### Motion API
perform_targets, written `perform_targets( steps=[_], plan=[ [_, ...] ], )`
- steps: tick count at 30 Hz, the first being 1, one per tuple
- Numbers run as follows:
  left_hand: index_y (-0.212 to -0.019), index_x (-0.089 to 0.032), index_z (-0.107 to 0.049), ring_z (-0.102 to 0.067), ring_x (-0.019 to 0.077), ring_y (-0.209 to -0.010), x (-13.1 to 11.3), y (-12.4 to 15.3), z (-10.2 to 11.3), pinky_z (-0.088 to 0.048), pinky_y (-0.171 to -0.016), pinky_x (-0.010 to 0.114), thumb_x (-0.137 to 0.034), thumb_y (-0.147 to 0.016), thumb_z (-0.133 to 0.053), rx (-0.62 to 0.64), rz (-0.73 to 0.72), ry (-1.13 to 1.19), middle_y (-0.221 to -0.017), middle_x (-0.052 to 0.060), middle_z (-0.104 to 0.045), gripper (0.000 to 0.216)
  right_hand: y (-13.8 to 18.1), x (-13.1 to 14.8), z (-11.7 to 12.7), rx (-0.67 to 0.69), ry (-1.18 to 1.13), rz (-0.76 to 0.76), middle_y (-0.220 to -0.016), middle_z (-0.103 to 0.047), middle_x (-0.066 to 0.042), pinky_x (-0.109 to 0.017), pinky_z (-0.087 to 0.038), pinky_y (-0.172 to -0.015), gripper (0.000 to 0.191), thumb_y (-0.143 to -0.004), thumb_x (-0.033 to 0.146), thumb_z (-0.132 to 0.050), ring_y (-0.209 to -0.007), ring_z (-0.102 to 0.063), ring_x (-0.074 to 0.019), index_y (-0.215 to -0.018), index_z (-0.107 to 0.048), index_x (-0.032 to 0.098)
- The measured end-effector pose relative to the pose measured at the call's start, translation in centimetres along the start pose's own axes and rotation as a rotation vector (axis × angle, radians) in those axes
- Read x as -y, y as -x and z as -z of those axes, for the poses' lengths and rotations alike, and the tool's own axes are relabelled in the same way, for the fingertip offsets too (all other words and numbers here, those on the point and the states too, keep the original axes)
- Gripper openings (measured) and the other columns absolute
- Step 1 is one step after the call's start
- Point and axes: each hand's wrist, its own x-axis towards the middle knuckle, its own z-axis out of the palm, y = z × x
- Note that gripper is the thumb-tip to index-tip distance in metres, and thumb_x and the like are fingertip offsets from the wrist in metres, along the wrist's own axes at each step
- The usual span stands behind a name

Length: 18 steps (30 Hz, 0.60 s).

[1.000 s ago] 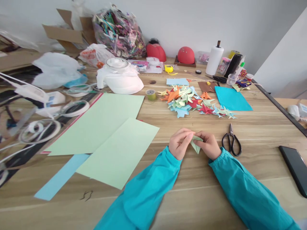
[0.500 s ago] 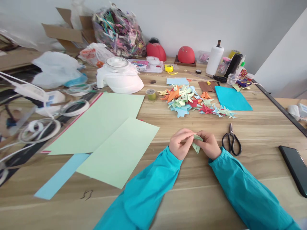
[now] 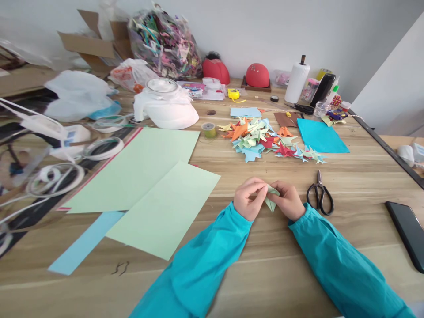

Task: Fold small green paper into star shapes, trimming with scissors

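Note:
Between my hands is a small folded piece of light green paper (image 3: 271, 204), its pointed end hanging downward. My left hand (image 3: 249, 198) pinches its left side with thumb and fingers. On the other side, my right hand (image 3: 289, 199) grips the paper's right edge, fingers curled behind it. Part of the paper is hidden by my fingers. Just right of my right hand lie black-handled scissors (image 3: 319, 194), blades pointing away. Beyond both hands spreads a pile of folded paper cranes (image 3: 255, 137) in green, orange, red and blue.
Large light green sheets (image 3: 165, 207) and a blue strip (image 3: 86, 243) lie at left. A thread spool (image 3: 208, 129) sits left of the pile, a turquoise paper square (image 3: 323, 136) right of it. A phone (image 3: 406, 234) rests at far right. Cables (image 3: 54, 181) clutter the left edge.
Hardly anything differs. My fingers have shifted very slightly on the green paper, which both hands still hold in the same spot.

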Motion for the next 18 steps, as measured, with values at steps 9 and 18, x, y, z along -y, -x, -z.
perform_targets(
  steps=[9, 18],
  plan=[
    [-0.066, -0.015, -0.065, -0.056, 0.0143, -0.067, 0.12, -0.14, 0.18, -0.046, -0.061, 0.026, -0.018, -0.077, -0.054, 0.008, -0.039, 0.001, -0.069, 0.006, -0.061, 0.016, 0.01, -0.09, -0.04, 0.013, 0.057, 0.042, -0.057, -0.051, 0.002, -0.024, -0.04, -0.053, 0.002, -0.067, 0.018, -0.058, -0.057, -0.049, -0.0127, -0.069, -0.056, 0.017],
    [-0.087, -0.015, -0.067, -0.059, 0.017, -0.08, 0.78, 0.06, -0.01, -0.049, -0.066, 0.026, -0.023, -0.079, -0.052, -0.046, 0.143, 0.159, -0.088, 0.009, -0.061, 0.019, -0.26, -0.23, 0.29, -0.093, -0.131, -0.043, -0.058, -0.057, 0.002, -0.024, -0.04, -0.051, 0.014, -0.064, 0.028, -0.066, -0.053, -0.05, -0.0115, -0.069, -0.059, 0.016]
  ],
)
